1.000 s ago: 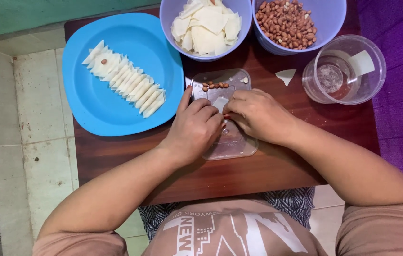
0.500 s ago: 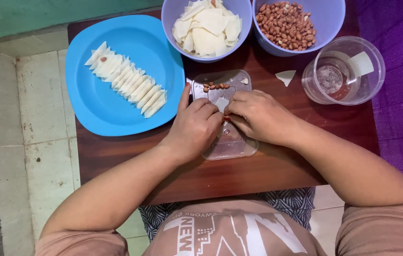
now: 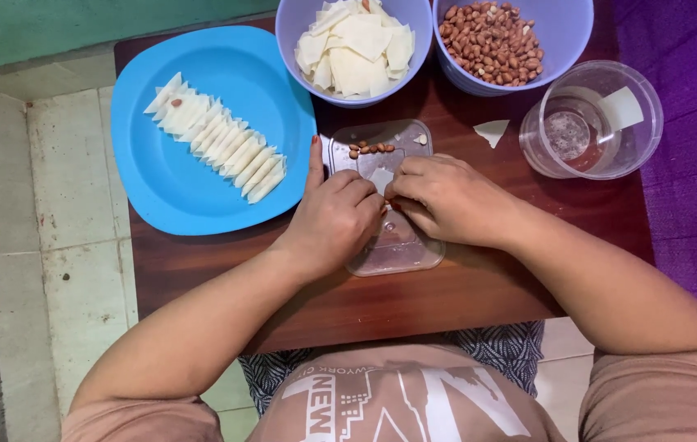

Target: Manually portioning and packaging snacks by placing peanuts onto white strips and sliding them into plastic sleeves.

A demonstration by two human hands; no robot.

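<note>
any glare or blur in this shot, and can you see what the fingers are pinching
Head view: even, soft light, sharp throughout; faint glare on the clear lid and clear cup; the left hand and right hand hide most of the small wrapper piece between them.

a bright blue plate [image 3: 201, 180] lies left of the clear tray [image 3: 393, 245] on the dark brown wood counter [image 3: 447, 303]. above the tray, two lilac bowls [image 3: 303, 37] carry white wrappers [image 3: 361, 49] and red-brown peanuts [image 3: 492, 41]. right of the tray, purple cloth [image 3: 692, 205].
</note>
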